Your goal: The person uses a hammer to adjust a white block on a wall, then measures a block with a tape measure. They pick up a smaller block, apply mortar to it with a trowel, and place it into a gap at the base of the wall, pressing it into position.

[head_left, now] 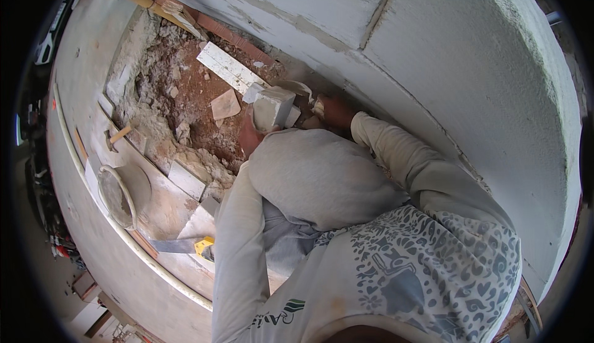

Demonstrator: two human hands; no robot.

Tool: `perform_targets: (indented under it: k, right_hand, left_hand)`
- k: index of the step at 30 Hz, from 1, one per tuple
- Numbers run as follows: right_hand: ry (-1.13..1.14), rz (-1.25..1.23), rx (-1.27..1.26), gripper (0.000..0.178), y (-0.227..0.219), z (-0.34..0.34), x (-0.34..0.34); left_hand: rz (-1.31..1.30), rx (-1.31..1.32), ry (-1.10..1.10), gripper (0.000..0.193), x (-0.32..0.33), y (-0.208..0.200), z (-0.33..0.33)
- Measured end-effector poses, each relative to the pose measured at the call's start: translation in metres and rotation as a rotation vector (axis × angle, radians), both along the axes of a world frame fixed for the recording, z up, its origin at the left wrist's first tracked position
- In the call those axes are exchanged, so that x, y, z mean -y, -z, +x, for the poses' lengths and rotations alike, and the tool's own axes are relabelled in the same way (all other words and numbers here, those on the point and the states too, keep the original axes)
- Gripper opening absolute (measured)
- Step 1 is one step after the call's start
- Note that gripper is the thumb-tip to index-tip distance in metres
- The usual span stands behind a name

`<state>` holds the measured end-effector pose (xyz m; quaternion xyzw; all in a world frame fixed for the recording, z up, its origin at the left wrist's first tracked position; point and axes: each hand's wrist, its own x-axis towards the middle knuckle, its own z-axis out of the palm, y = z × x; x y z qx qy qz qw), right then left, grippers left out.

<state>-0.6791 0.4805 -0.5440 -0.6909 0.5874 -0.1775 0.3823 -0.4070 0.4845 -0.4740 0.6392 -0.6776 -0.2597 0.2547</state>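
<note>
The pale block [273,109] is sitting over a dug-out strip of reddish soil [192,77], close to the foot of a grey-white wall [433,46]. The left hand [249,137] is touching its left side; the knee is partly covering this hand, so whether its fingers are clamped cannot be told. The right hand [339,114] is reaching in beside the wall, its fingers bending near the block's right side, and whether they are closing on anything cannot be told. A white strip [226,67] is lying just beyond the block, and a flat pinkish fragment [225,104] is lying to its left. On the floor [80,120], farther left, a hammer [120,134] is resting near a grey bucket [140,185]. A handsaw [179,246] with a yellow handle is lying nearer the person, and a long pale pipe [166,273] is running past the bucket.
</note>
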Motion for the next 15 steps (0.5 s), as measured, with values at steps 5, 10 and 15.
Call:
perform_targets:
  k: [5,10,15]
  right_hand:
    - [-0.042,0.147,0.026,0.038,-0.041,0.020,-0.016]
    - [0.025,0.098,0.033,0.040,-0.004,0.007,0.006]
    - [0.007,0.164,-0.016,0.038,-0.018,0.018,-0.011]
  left_hand:
    - [-0.039,0.038,0.002,0.096,-0.007,-0.005,0.006]
    - [0.035,-0.040,0.005,0.096,0.005,-0.001,0.007]
    - [0.095,0.044,-0.044,0.096,-0.002,-0.004,0.005]
